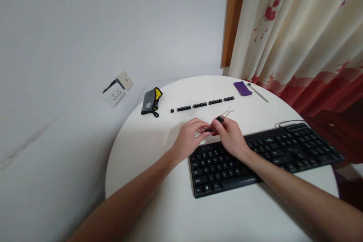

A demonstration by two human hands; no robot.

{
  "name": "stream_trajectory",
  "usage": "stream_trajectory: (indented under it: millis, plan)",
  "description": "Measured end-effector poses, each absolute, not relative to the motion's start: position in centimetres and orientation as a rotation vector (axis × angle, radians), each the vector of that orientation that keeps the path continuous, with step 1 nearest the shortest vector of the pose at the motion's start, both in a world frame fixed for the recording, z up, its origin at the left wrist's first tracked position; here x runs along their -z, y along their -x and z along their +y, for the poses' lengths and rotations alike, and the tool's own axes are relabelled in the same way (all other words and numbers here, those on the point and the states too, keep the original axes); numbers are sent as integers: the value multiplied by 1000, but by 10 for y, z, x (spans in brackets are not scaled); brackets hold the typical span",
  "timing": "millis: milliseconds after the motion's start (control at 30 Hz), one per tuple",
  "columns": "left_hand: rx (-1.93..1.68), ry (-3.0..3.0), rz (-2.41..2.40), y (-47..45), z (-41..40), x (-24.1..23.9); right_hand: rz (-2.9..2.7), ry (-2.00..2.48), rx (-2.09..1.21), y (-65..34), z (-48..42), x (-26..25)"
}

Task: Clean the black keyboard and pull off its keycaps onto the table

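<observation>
A black keyboard [263, 159] lies on the round white table [159, 204]. My left hand [188, 140] and my right hand [231, 136] meet above the keyboard's top left corner. The left hand's fingertips pinch a small black keycap [208, 130]. My right hand is closed round a wire keycap puller [227, 114], whose black grip and wire loops stick out beyond the fingers. A row of removed black keycaps [202, 104] lies on the table beyond the hands.
A grey and yellow pouch [151, 101] lies at the table's far left. A purple cloth [242, 88] and a thin white stick [258, 93] lie at the far right. A wall socket [117, 89] is on the wall; a flowered curtain [306, 38] hangs right.
</observation>
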State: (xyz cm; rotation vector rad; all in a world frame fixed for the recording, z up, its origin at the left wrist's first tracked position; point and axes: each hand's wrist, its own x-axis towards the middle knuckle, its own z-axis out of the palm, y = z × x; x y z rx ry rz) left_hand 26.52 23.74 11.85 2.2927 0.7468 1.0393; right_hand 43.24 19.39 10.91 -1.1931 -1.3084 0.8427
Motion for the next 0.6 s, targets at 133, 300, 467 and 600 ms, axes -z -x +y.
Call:
stream_trajectory:
  millis: [133,300,467,600]
  plan:
    - [-1090,-2390,690,-263,241,-117,-1341,1182,-783,-431,194,-109]
    - [-1096,-2509,560,-260,243,-116,-1286,1179,-788,-433,195,-105]
    - [-1001,-2543,520,-258,247,-112,-1254,1210,-858,-433,197,-100]
    - [-931,-2512,510,-258,245,-112,-1250,1222,-892,-433,198,-101]
